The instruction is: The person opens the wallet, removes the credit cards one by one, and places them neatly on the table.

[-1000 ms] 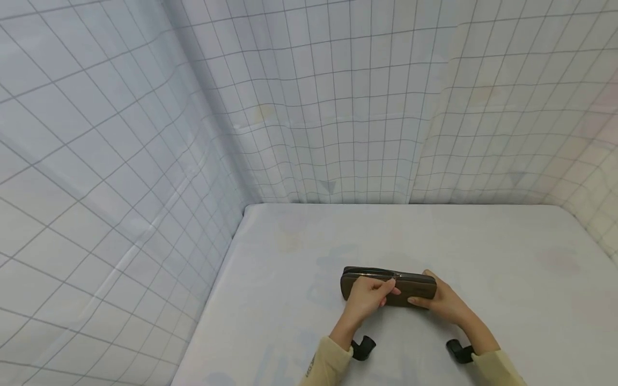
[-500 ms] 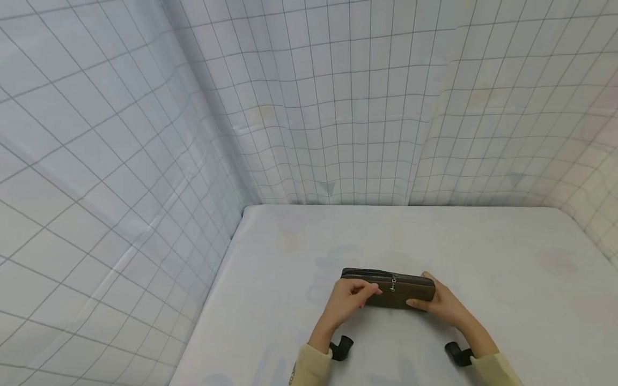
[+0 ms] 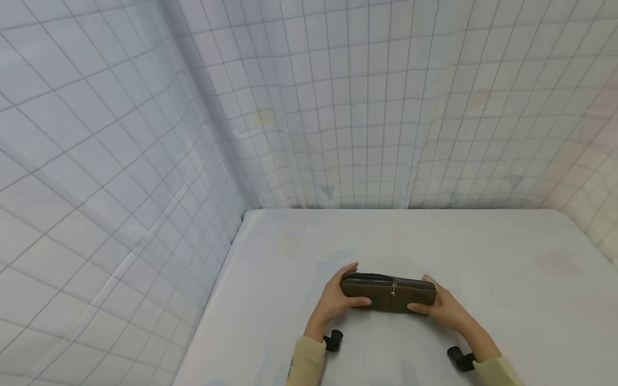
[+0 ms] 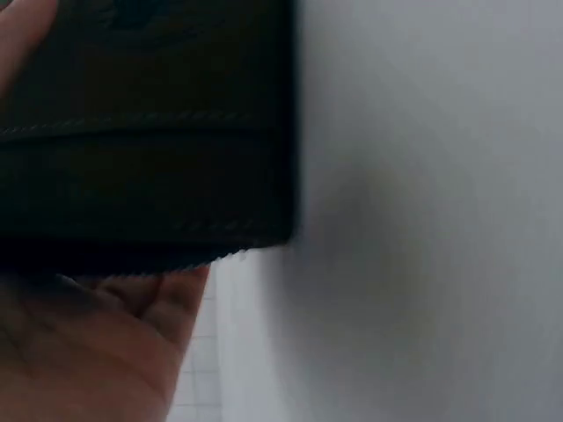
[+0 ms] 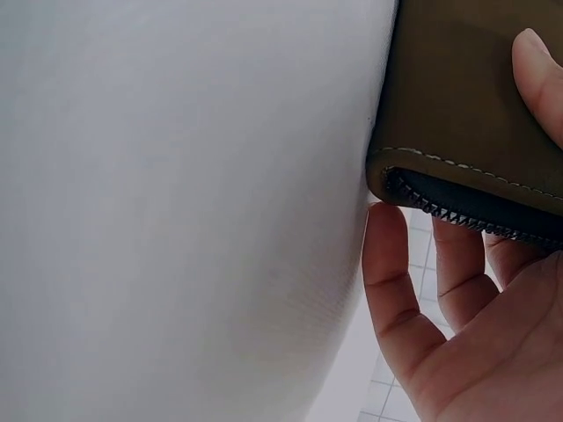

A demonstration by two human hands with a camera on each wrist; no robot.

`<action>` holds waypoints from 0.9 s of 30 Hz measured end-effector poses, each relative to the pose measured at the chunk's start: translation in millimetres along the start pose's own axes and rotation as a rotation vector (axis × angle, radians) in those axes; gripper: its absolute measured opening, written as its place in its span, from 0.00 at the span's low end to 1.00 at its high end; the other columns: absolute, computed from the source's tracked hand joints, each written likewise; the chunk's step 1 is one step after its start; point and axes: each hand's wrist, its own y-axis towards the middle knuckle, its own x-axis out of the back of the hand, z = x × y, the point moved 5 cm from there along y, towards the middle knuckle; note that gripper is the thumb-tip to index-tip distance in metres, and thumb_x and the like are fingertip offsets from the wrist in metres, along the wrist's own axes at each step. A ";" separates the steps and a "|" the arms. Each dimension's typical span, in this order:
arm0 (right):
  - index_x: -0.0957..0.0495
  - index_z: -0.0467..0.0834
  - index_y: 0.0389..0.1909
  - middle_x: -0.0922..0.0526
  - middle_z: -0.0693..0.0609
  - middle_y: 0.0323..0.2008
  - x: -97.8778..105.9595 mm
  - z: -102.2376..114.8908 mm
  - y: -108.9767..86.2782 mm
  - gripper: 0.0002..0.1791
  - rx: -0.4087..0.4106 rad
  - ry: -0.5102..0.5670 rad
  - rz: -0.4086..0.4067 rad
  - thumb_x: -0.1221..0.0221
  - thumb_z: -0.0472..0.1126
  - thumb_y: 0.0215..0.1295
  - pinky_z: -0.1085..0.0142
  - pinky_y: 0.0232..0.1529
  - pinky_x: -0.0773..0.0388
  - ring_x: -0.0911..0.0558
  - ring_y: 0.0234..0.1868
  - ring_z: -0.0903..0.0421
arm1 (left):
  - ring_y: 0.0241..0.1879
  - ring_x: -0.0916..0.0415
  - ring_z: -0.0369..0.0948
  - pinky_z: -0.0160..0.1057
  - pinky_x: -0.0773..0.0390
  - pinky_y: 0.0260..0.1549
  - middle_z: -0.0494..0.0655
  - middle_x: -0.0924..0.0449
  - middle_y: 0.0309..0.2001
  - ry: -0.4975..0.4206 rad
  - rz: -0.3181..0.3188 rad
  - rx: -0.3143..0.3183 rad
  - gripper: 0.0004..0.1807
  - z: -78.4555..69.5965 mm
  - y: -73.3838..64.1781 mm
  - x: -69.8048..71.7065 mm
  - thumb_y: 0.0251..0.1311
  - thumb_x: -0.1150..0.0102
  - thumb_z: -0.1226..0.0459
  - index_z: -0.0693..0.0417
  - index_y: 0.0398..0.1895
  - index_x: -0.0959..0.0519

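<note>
Reaching in from a pale yellow left sleeve (image 3: 307, 358), printed with dark lettering, and a matching right sleeve (image 3: 497, 371), your arms wear rounded black wrist devices (image 3: 461, 358). Your left hand (image 3: 334, 296) has moved: half a second ago its fingers were bunched before the front of the long zip-around wallet (image 3: 390, 303), and now you clasp its left end, thumb along the front face, fingers behind. The left wrist view is too dark for you to judge how those fingers are spaced. Your right hand (image 3: 444, 310) grips the right end as it did earlier, thumb on the front, its fingers spread with gaps between them.

The wallet sits between your palms, over the nearer part of the table; you cannot tell whether its base touches. It is a slim, round-cornered block in smooth brown leather-like material with pale stitching (image 5: 457, 164). A toothed zip (image 3: 369, 280) runs along the top, and the shiny zip pull (image 3: 393, 288) hangs down the face. Beyond stretches your white tabletop (image 3: 289, 257), faintly smudged. Past it, white grid-patterned cloth (image 3: 318, 123) hangs in soft ripples, its thin lines bending with the creases
</note>
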 end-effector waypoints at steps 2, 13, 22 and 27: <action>0.36 0.46 0.41 0.26 0.52 0.33 -2.0 -0.6 -0.8 0.26 -0.007 0.015 0.007 0.33 0.54 0.51 0.61 0.38 0.33 0.30 0.36 0.55 | 0.62 0.37 0.48 0.54 0.37 0.58 0.45 0.35 0.63 -0.017 0.030 0.005 0.46 4.7 1.2 -5.3 0.42 0.27 0.54 0.44 0.68 0.38; 0.37 0.45 0.41 0.27 0.52 0.31 0.1 -1.4 -1.3 0.28 -0.018 -0.015 -0.037 0.33 0.54 0.50 0.62 0.33 0.33 0.30 0.32 0.55 | 0.30 0.26 0.33 0.33 0.26 0.34 0.42 0.18 0.33 -0.073 0.052 0.052 0.18 17.3 7.0 -6.7 0.42 0.26 0.60 0.54 0.38 0.19; 0.37 0.49 0.42 0.23 0.54 0.31 3.7 1.2 -7.2 0.33 -0.032 -0.114 -0.165 0.31 0.59 0.43 0.64 0.31 0.31 0.28 0.30 0.57 | 0.27 0.26 0.34 0.33 0.25 0.32 0.43 0.18 0.31 -0.084 0.043 0.032 0.16 20.4 7.5 -5.6 0.41 0.26 0.58 0.54 0.33 0.18; 0.31 0.51 0.48 0.20 0.57 0.40 5.3 19.9 -19.1 0.33 0.112 -0.275 -0.338 0.31 0.60 0.42 0.62 0.35 0.27 0.24 0.37 0.60 | 0.27 0.25 0.33 0.33 0.25 0.32 0.44 0.17 0.32 -0.124 0.055 0.057 0.15 18.3 4.6 -8.4 0.42 0.26 0.61 0.54 0.34 0.18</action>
